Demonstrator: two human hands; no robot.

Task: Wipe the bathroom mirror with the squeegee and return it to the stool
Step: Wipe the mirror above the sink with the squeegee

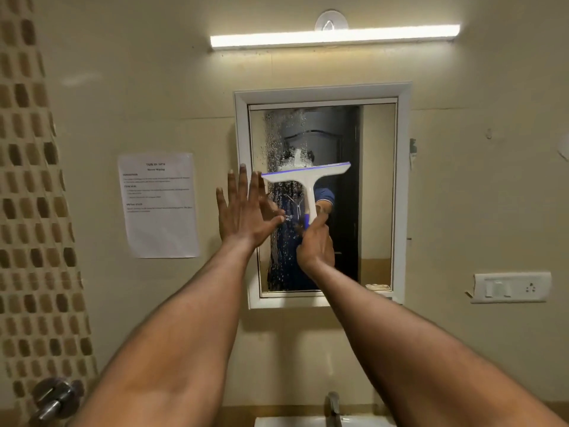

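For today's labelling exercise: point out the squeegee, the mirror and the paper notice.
squeegee (308,192): head view, on its white handle.
mirror (377,180): head view, on the dry right side of the glass.
paper notice (160,223): head view, on the blank lower half.

Two bare hands raised: left hand (243,211), right hand (315,245). One squeegee (304,180). One framed mirror (378,192). One tube light (334,37) overhead. One printed paper sheet (158,204) taped up. One switch plate (511,287). One tap (334,408), one basin (289,422), one wall valve (54,399).
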